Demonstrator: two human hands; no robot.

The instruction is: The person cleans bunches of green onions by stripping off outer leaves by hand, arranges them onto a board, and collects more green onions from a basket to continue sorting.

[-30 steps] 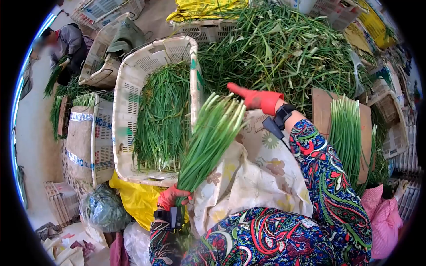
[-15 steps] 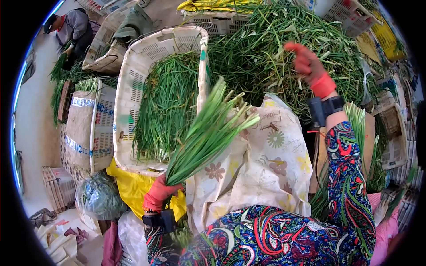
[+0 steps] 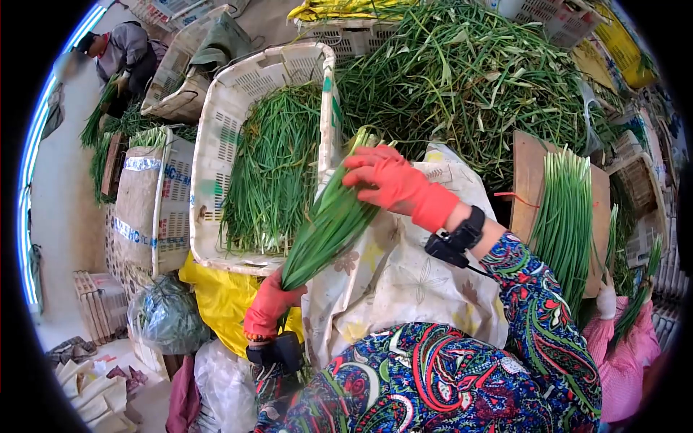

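Observation:
My left hand [image 3: 273, 304], in a red rubber glove, is closed around the leafy lower end of a bunch of garlic chives [image 3: 328, 234]. The bunch slants up and right, its pale stalk ends at the top. My right hand [image 3: 393, 184], gloved alike, curls its fingers over the bunch near those ends; the fingertips are partly hidden. Beneath lies a stained, flower-printed cloth [image 3: 411, 289] over my lap. Left of the bunch stands a white plastic crate [image 3: 204, 209] holding loose garlic chives [image 3: 271, 166].
A large heap of loose green leaves [image 3: 462, 79] lies ahead. At the right, straightened chives [image 3: 563, 224] rest on a brown board [image 3: 525, 169], near a co-worker's pink sleeve [image 3: 624, 368]. Another person [image 3: 130, 54] works at upper left. A yellow bag [image 3: 224, 296] lies below the crate.
My right hand has come down from over the leaf heap to the bunch's stalk ends. The left hand has shifted slightly right with the bunch. The co-worker's hand at right has appeared.

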